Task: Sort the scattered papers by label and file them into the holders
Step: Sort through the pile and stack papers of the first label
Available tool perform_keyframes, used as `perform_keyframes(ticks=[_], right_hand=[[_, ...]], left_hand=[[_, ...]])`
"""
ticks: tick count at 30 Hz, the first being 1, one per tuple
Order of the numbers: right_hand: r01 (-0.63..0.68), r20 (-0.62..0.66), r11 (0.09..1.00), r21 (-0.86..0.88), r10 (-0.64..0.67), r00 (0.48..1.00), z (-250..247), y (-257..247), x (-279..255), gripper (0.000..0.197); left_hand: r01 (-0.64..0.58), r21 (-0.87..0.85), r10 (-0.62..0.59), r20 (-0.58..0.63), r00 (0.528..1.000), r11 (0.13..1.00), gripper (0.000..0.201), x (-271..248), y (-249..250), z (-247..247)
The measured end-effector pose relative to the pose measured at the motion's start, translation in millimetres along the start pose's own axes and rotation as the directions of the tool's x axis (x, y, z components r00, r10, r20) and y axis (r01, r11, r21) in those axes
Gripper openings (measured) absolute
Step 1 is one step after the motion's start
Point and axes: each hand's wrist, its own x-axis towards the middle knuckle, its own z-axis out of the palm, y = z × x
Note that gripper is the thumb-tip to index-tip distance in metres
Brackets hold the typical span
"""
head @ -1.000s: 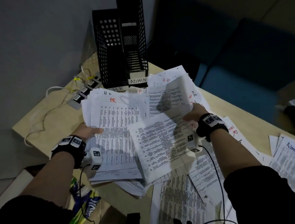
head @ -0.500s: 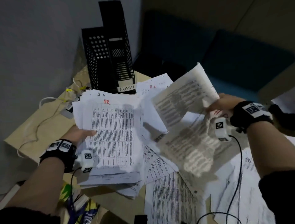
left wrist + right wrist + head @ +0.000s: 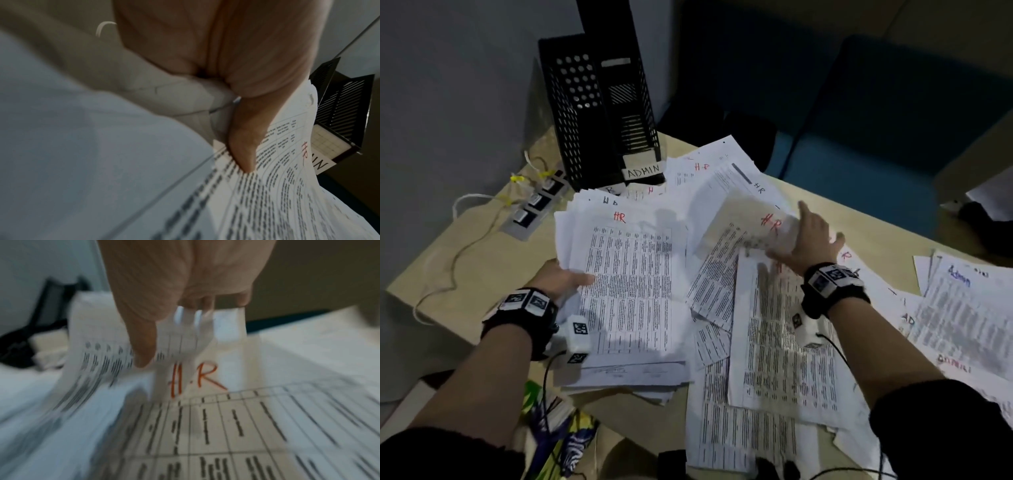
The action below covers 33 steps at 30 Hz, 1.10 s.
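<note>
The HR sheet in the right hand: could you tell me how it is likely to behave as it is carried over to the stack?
The HR sheet, pinched by the right hand at one edge, already curls, so it will probably flop and flutter. It looks light. The stack in the left hand is fanned, so sheets may slide.

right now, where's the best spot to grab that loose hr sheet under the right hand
Take the HR sheet at its top edge beside the red label, coming from the right. That corner already curls up off the pile, pinched by the right hand, so fingers slip under it, thumb on top. The left hand holds the HR stack.
</note>
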Motion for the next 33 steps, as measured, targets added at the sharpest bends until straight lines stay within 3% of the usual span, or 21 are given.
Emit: perform_keyframes(ticks=[2,4,6,7,8,9,12,15,16,19,21,23,25,26,28,30,31,33], right_hand=[[-0.319,0.038,0.933,0.165,0.317,0.948,-4.2,20.3,-7.3,0.119],[-0.518,0.217,0.846,0.126,0.486,0.847,0.6,53.1,-17.8,0.102],[-0.462,0.441,0.887,-0.008,0.418,0.794,6.6,75.9,-33.3,0.046],[-0.415,0.499,0.908,-0.060,0.387,0.776,17.7,87.8,-33.1,0.048],[-0.472,0.527,0.880,-0.050,0.425,0.736,15.6,85.5,-41.6,0.047],[-0.529,0.531,0.847,-0.043,0.468,0.706,13.9,85.7,-50.9,0.059],[-0.562,0.478,0.826,0.039,0.478,0.737,17.7,78.9,-65.3,0.087],[-0.672,0.479,0.731,0.118,0.551,0.683,23.0,68.7,-72.1,0.121],[-0.664,0.487,0.735,0.140,0.533,0.692,23.0,65.0,-74.2,0.115],[-0.560,0.456,0.817,0.141,0.448,0.769,16.6,63.3,-81.3,0.062],[-0.491,0.448,0.853,0.178,0.374,0.812,6.0,67.2,-79.7,0.047],[-0.448,0.386,0.826,0.341,0.311,0.869,-9.3,73.9,-73.1,0.031],[-0.418,0.296,0.686,0.595,0.296,0.908,-24.8,77.3,-66.4,0.030],[-0.416,0.271,0.597,0.686,0.321,0.908,-27.2,76.4,-63.6,0.034],[-0.506,0.357,0.444,0.739,0.380,0.854,-24.5,68.6,-59.5,0.049],[-0.621,0.513,0.291,0.728,0.370,0.775,-15.1,53.5,-57.0,0.029],[-0.655,0.557,0.249,0.714,0.365,0.746,-9.8,43.6,-57.1,0.018],[-0.691,0.569,0.324,0.646,0.399,0.719,-1.0,26.3,-54.0,0.023]], left_hand=[[0.006,-0.001,-0.006,-0.004,1.000,1.000,0.045,0.4,0.1,0.6],[0.006,0.003,-0.006,-0.020,1.000,1.000,0.045,-2.7,2.7,2.5],[0.014,0.022,-0.014,-0.025,1.000,1.000,0.041,-9.1,5.5,6.5],[0.009,0.041,-0.008,-0.026,1.000,0.999,0.037,-13.4,7.8,8.8],[0.016,0.056,-0.014,-0.037,0.999,0.998,0.035,-13.9,9.0,9.9],[0.009,0.063,-0.007,-0.039,0.999,0.998,0.034,-15.8,9.5,11.1],[-0.012,0.085,0.018,-0.066,0.998,0.996,0.040,-21.1,9.0,13.0],[-0.021,0.115,0.032,-0.098,0.995,0.993,0.048,-27.3,10.1,16.1],[-0.018,0.121,0.030,-0.099,0.995,0.993,0.048,-27.5,9.4,16.8],[-0.018,0.128,0.030,-0.088,0.996,0.992,0.046,-33.2,8.9,17.6],[-0.019,0.113,0.030,-0.091,0.995,0.993,0.048,-35.3,9.5,15.7],[-0.021,0.104,0.031,-0.093,0.995,0.994,0.049,-35.1,8.9,13.8],[-0.022,0.099,0.030,-0.085,0.996,0.995,0.048,-36.6,8.6,14.3],[-0.025,0.103,0.034,-0.088,0.996,0.994,0.046,-37.2,8.6,15.0],[-0.033,0.116,0.044,-0.093,0.995,0.993,0.045,-37.9,9.1,17.0],[-0.034,0.115,0.045,-0.093,0.995,0.993,0.044,-38.0,9.9,17.8],[-0.034,0.116,0.045,-0.093,0.995,0.993,0.042,-38.7,10.7,17.6],[-0.028,0.108,0.038,-0.087,0.996,0.994,0.035,-37.8,11.0,16.8]])
